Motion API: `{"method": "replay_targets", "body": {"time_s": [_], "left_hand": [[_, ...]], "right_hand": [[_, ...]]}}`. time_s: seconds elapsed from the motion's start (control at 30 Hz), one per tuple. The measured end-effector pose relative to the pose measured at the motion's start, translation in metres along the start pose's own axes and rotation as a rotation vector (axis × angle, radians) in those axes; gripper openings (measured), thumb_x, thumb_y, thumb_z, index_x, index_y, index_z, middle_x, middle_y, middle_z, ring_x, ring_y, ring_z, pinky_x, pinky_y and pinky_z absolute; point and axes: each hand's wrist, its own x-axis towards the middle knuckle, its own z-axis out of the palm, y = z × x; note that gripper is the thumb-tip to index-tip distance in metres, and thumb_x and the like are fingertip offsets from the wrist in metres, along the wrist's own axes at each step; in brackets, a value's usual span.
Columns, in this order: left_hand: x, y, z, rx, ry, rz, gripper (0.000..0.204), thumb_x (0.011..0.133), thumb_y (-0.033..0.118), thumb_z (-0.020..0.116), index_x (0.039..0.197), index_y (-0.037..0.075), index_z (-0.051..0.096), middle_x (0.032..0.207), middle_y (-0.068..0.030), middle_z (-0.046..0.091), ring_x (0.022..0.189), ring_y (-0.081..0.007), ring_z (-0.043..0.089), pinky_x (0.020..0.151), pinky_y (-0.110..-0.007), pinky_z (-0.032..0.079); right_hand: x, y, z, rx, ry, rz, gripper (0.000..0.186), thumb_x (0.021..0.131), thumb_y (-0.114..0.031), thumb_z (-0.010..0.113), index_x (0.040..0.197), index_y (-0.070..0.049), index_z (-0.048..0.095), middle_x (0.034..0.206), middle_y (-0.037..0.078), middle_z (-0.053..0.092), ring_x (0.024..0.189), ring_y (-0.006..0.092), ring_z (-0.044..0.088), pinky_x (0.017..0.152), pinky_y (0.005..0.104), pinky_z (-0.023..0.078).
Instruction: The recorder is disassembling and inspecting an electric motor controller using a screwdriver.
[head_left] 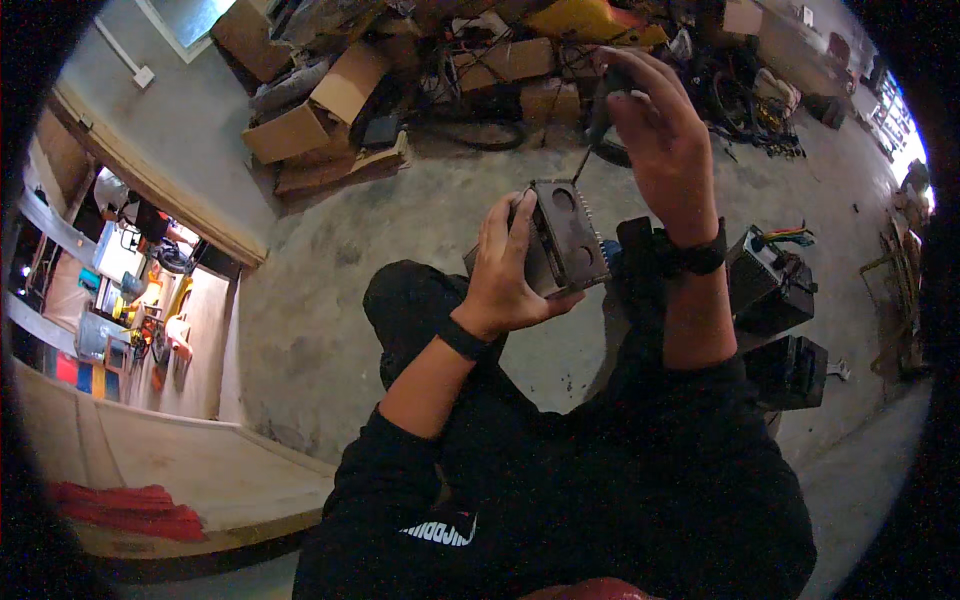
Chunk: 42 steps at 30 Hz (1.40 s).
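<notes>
In the head view, a grey-brown metal box (568, 232) with round recesses on one face and a ribbed side is held up over my legs. My left hand (503, 262) grips it from the left, fingers bent round its upper edge and thumb along the lower edge. Above it, my right hand (660, 135) is closed on a dark-handled tool (613, 88), whose thin shaft slants down toward the box's upper right corner. I cannot make out whether the tip touches it.
Cardboard boxes (340, 92), cables and clutter line the back wall. A metal-cased unit with coloured wires (765, 283) and a black unit (785, 372) rest on the floor at my right. A ledge with red cloth (125, 510) lies below a bright opening on the left.
</notes>
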Motion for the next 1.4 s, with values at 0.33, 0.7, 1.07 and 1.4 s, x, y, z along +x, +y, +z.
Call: {"method": "replay_targets", "body": {"time_s": [0.33,0.7,1.07,1.4], "left_hand": [[0.003,0.002,-0.003,-0.027,-0.006,-0.006,0.124,0.052,0.038,0.091,0.151,0.004,0.024,0.138,-0.0283,0.038,0.123,-0.0466,0.044,0.103,-0.051,0.039],[0.007,0.001,-0.005,0.002,-0.047,-0.041,0.132,0.05,0.037,0.095,0.152,0.002,0.019,0.144,-0.0278,0.037,0.129,-0.0455,0.042,0.108,-0.048,0.037],[0.007,-0.001,-0.003,0.002,-0.028,-0.031,0.127,0.054,0.039,0.093,0.15,-0.001,0.021,0.142,-0.0281,0.038,0.128,-0.0447,0.044,0.107,-0.047,0.038],[0.007,-0.002,-0.001,-0.001,-0.006,-0.01,0.126,0.053,0.04,0.091,0.151,0.004,0.02,0.14,-0.0278,0.036,0.124,-0.046,0.044,0.102,-0.051,0.04]], "right_hand": [[-0.003,0.004,0.002,-0.023,0.026,0.134,0.035,0.088,-0.01,0.071,0.122,-0.007,0.063,0.113,0.008,0.061,0.097,0.0165,0.063,0.085,0.0276,0.05],[0.0,0.014,-0.003,-0.158,0.005,0.079,0.034,0.094,-0.004,0.063,0.127,-0.002,0.059,0.108,0.006,0.067,0.1,0.0108,0.063,0.09,0.026,0.05],[0.0,0.021,0.001,-0.004,0.058,0.071,0.03,0.093,-0.007,0.065,0.122,-0.002,0.061,0.108,0.009,0.069,0.1,0.0143,0.065,0.087,0.0279,0.052],[0.0,0.016,-0.002,-0.046,0.092,0.074,0.03,0.093,-0.006,0.066,0.122,-0.002,0.061,0.109,0.008,0.068,0.1,0.0146,0.065,0.088,0.0273,0.051]]}}
